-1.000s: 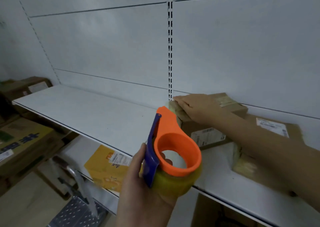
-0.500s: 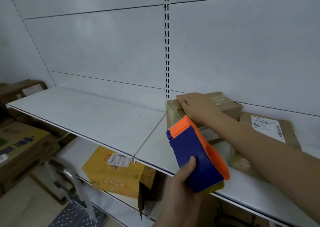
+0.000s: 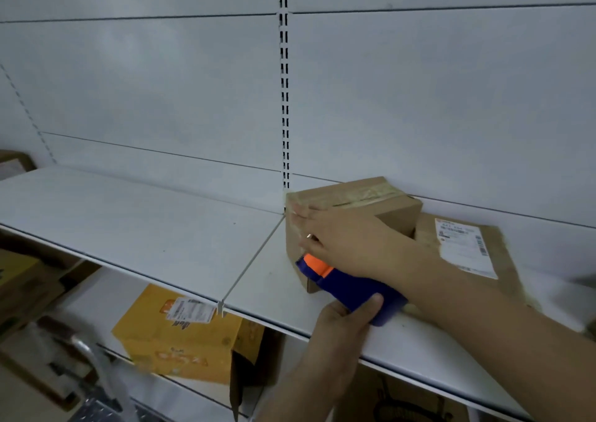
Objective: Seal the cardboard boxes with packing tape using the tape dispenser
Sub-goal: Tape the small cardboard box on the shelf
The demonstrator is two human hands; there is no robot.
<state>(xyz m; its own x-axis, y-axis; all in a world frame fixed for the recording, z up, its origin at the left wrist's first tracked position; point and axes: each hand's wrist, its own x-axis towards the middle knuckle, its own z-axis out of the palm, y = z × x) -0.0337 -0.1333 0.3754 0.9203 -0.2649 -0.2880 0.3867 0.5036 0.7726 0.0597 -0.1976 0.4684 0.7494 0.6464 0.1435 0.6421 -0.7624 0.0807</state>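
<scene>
A small brown cardboard box (image 3: pixel 396 205) stands on the white shelf (image 3: pixel 145 224), with clear tape along its top seam. My right hand (image 3: pixel 342 244) lies flat against the box's near left face, fingers straight. Below it, my left hand (image 3: pixel 345 318) grips the blue and orange tape dispenser (image 3: pixel 351 289), whose orange front end touches the lower part of that face. A flatter brown box (image 3: pixel 464 247) with a white shipping label lies just right of the small box, partly hidden by my right forearm.
The shelf's back panel and slotted upright (image 3: pixel 283 99) rise directly behind the boxes. On a lower shelf sits a yellow carton (image 3: pixel 180 341) with a label. Brown cartons (image 3: pixel 22 279) are stacked at far left. A metal step ladder (image 3: pixel 93 386) stands at bottom left.
My left hand has carried the dispenser up and forward until its front end meets the box's near face. My right hand slid from the box's top down onto that face.
</scene>
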